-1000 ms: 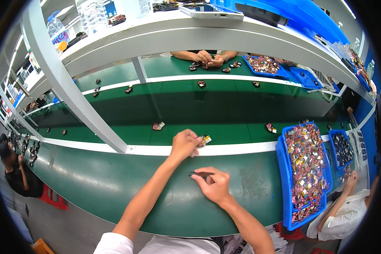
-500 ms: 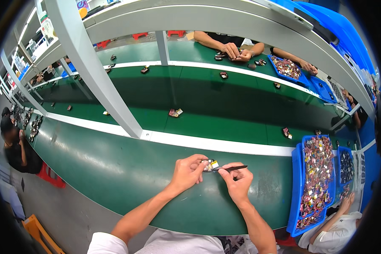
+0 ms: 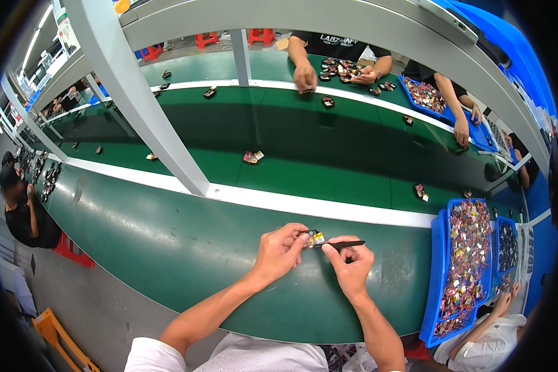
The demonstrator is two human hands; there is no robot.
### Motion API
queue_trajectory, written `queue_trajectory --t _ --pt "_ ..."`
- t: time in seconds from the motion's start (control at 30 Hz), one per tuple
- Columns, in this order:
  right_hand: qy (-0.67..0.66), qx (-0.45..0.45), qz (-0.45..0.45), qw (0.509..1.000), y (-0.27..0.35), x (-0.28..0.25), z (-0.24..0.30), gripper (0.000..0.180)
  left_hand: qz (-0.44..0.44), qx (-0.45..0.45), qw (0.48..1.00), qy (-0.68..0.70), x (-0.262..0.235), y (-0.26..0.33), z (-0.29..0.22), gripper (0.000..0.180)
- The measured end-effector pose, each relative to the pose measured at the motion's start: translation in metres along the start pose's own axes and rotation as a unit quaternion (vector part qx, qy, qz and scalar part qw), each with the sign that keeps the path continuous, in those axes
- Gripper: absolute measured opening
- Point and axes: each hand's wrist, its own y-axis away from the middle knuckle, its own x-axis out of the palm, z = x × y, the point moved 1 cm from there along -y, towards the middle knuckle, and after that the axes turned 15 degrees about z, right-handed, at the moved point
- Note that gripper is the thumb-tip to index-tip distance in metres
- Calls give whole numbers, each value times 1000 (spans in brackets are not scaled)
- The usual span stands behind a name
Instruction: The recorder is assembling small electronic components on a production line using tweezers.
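Note:
Above the green bench [image 3: 167,248], my left hand [image 3: 278,253] pinches a small black-cased electronic part [image 3: 315,238] with a yellow and white label on it. My right hand [image 3: 351,265] is closed on a slim black tool [image 3: 348,244], shaped like tweezers or a pen. The tool's thin tip reaches to the part's lower edge, close to my left fingertips. Whether the tip touches the part is too small to tell, and my fingers cover some of the part.
To my right stands a blue tray [image 3: 436,279] heaped with small reddish parts; a smaller blue tray [image 3: 507,245] holds dark pieces. Beyond a white rail [image 3: 310,209], a green conveyor [image 3: 328,167] carries scattered parts. A grey post [image 3: 136,99] rises at left. Co-workers sit around.
Across the conveyor, one co-worker's hand has moved from a pile toward the belt, and another's has reached down beside a blue tray. My hands keep nearly the same hold and place.

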Motion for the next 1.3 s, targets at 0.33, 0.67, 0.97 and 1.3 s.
queue_trajectory --t 0.33,0.67,0.97,1.3 --pt "-185 73 19 980 -4 0 7 13 14 32 997 68 2 5 -1 19" --pt "-197 47 23 979 -4 -4 0 13 11 53 997 58 6 3 -1 18" --pt "-177 12 21 984 -3 -3 -3 10 75 -6 986 147 -2 -1 5 23" --pt "31 -101 -10 994 2 1 4 9 100 -10 980 174 -8 -1 11 27"
